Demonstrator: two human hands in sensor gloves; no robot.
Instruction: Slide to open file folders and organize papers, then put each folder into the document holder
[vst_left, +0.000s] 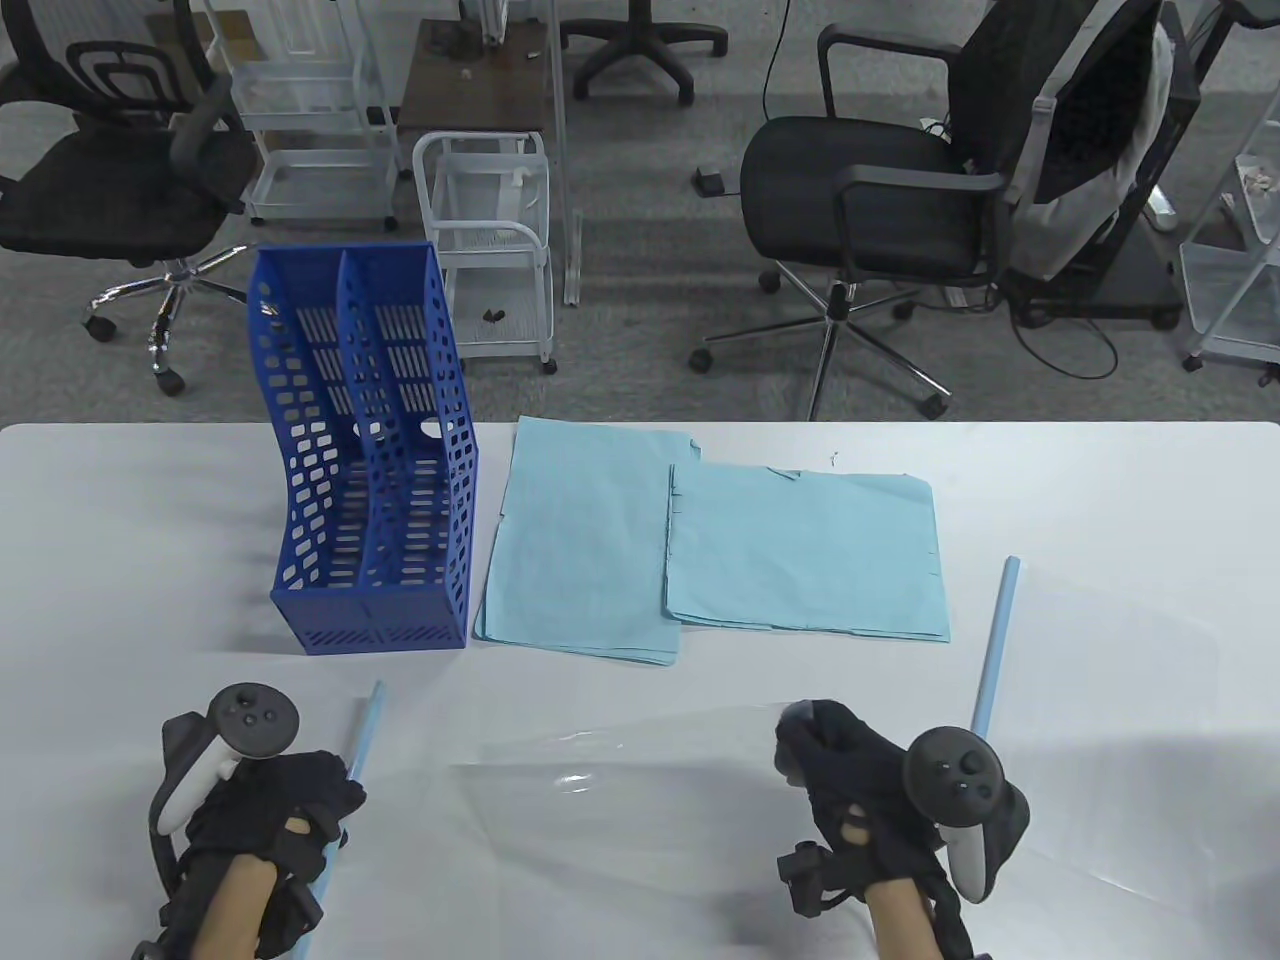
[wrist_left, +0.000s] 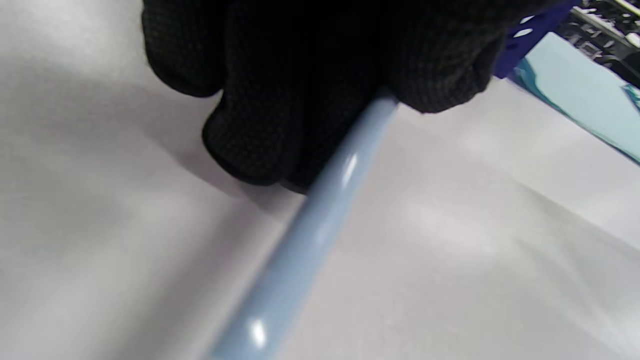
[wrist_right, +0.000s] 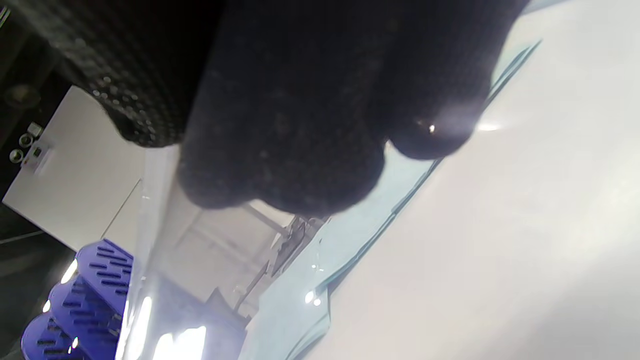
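The left hand (vst_left: 265, 800) is at the near left edge of the white counter (vst_left: 1100, 500). Its grip is curled tight around a thin blue bar (vst_left: 362, 735). In the left wrist view the fingers (wrist_left: 260, 135) wrap the bar (wrist_left: 320, 225), which slants down over the counter.

Behind that hand, near the far left side, stands the blue holder (vst_left: 375, 470). It is upright and has two slots.

Just right of the holder lie two stacks of blue paper (vst_left: 590, 540). The second stack (vst_left: 810, 550) lies partly over the first one.

In front of the paper, near the near edge, lies a clear sheet (vst_left: 620, 770). The right hand (vst_left: 860, 800) is at its right end. Its grip pinches the sheet; in the right wrist view the fingertips (wrist_right: 280, 165) press on the shiny clear plastic (wrist_right: 165, 280).

Right of that hand, a second blue bar (vst_left: 995, 645) lies on the counter, beside another clear sheet (vst_left: 1120, 680) toward the right edge.
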